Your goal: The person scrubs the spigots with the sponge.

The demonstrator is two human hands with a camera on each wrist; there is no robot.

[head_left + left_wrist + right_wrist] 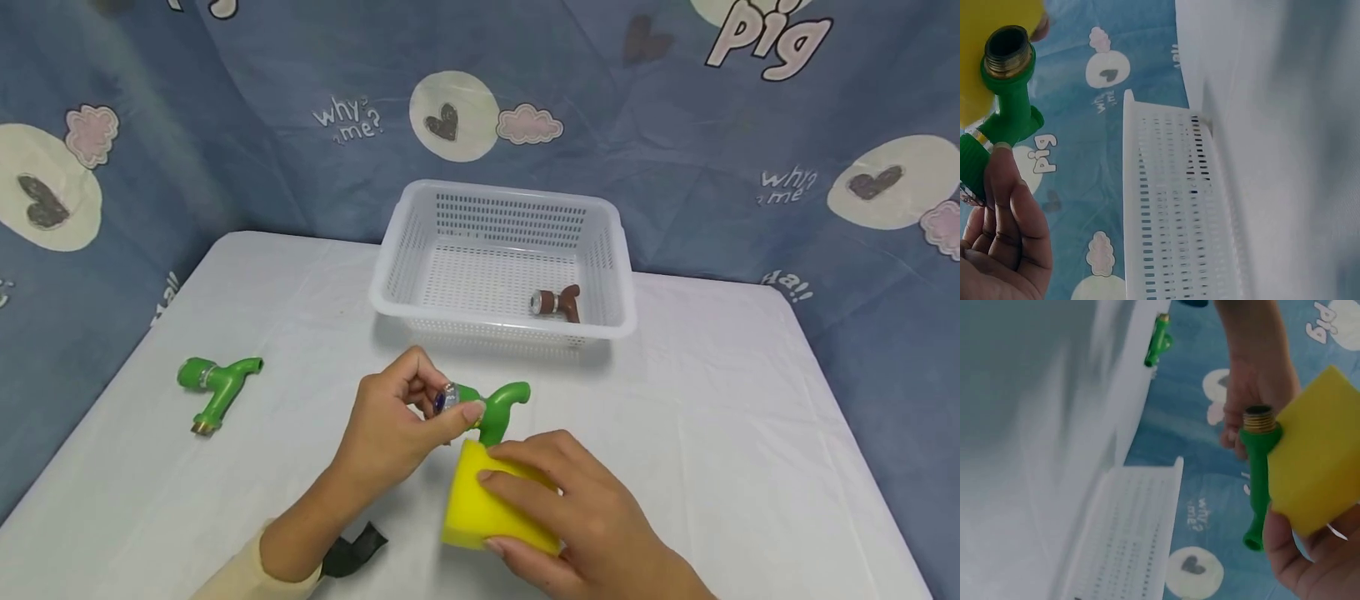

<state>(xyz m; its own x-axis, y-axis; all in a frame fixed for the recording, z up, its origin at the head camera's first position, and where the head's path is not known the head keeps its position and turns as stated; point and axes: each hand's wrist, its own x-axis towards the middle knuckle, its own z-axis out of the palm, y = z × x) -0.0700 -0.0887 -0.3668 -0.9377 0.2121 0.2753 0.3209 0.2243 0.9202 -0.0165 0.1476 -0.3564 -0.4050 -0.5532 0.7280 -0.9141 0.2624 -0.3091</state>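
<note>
My left hand (pixel 397 417) pinches a green tap (pixel 497 412) by its handle end, between thumb and fingers. In the left wrist view the tap's brass threaded inlet (pixel 1009 53) faces the camera. A yellow sponge (pixel 491 504) is gripped in my right hand (pixel 588 512), thumb on one side and fingers on the other. The right wrist view has the sponge (pixel 1319 450) up against the tap's body (pixel 1260 475). A second green tap (pixel 217 387) lies on the table to the left.
A white perforated basket (pixel 502 321) stands at the back of the table (pixel 735 433), with a brown tap (pixel 558 302) inside at its right. Beside my left forearm is a black strip (pixel 356 552). Blue printed cloth (pixel 262 100) hangs behind and at the sides.
</note>
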